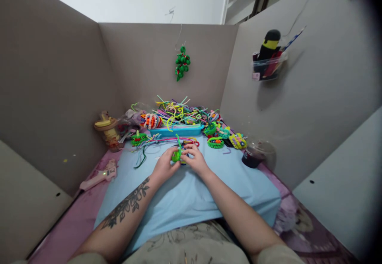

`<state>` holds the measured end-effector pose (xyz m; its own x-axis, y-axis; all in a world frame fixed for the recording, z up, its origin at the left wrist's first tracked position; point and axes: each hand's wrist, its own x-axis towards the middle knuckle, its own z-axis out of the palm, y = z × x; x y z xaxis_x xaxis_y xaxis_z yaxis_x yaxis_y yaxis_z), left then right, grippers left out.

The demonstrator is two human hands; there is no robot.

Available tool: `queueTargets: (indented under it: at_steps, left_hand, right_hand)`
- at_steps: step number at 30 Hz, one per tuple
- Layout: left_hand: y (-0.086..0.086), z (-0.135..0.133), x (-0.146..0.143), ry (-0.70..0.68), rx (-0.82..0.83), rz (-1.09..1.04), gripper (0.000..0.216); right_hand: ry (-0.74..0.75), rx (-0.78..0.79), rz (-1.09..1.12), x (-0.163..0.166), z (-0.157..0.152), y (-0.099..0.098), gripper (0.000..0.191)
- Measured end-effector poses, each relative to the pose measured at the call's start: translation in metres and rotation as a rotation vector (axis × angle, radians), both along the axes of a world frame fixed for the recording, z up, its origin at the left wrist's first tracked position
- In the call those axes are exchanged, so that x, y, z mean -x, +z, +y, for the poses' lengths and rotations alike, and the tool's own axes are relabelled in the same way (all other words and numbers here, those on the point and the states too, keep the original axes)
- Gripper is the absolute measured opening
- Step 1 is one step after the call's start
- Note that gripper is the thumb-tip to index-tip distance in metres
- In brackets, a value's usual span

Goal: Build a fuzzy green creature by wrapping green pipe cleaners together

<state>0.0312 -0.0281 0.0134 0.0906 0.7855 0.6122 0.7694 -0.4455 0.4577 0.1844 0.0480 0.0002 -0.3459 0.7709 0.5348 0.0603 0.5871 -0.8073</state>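
Observation:
My left hand [165, 163] is closed around a small coiled green pipe-cleaner piece [176, 155], whose loose green end sticks up from it. My right hand [193, 157] pinches the same piece from the right, fingers curled together. Both hands hover just above a light blue sheet [191, 192] that covers the pink work surface. Beyond the hands lies a heap of coloured pipe cleaners [176, 112] over a turquoise tray [176, 130].
Finished coiled figures [227, 136] lie right of the tray, a green one [139, 137] to the left. A pink glue gun [98, 178] rests at left, a jar [109, 130] behind it, a dark cup [252, 156] at right. Grey partition walls enclose the desk; a green ornament [182, 63] hangs ahead.

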Motion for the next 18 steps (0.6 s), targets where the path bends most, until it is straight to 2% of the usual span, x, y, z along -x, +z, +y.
queueTargets:
  at_steps: [3, 6, 9, 13, 16, 18]
  left_hand:
    - [0.001, 0.0, 0.003, 0.0, -0.009, 0.032, 0.045]
    - [0.003, -0.002, 0.003, -0.051, -0.02, 0.075, 0.048]
    - [0.007, -0.006, 0.001, -0.161, -0.014, 0.133, 0.049]
    - [0.012, -0.011, -0.003, -0.267, 0.016, 0.189, 0.052]
    - [0.012, -0.011, -0.003, -0.242, 0.002, 0.19, 0.05]
    - [0.01, -0.008, -0.001, -0.151, -0.03, 0.178, 0.047]
  right_hand:
    - [-0.091, -0.105, 0.048, -0.007, 0.003, 0.004, 0.008]
    - [-0.196, -0.219, 0.028, -0.016, 0.007, 0.006, 0.023]
    - [-0.223, -0.302, -0.035, -0.022, 0.011, 0.006, 0.034]
    - [-0.233, -0.351, -0.074, -0.023, 0.015, 0.002, 0.033]
    - [-0.262, -0.353, -0.042, -0.023, 0.015, 0.002, 0.028]
    - [-0.29, -0.349, 0.013, -0.024, 0.013, 0.003, 0.027]
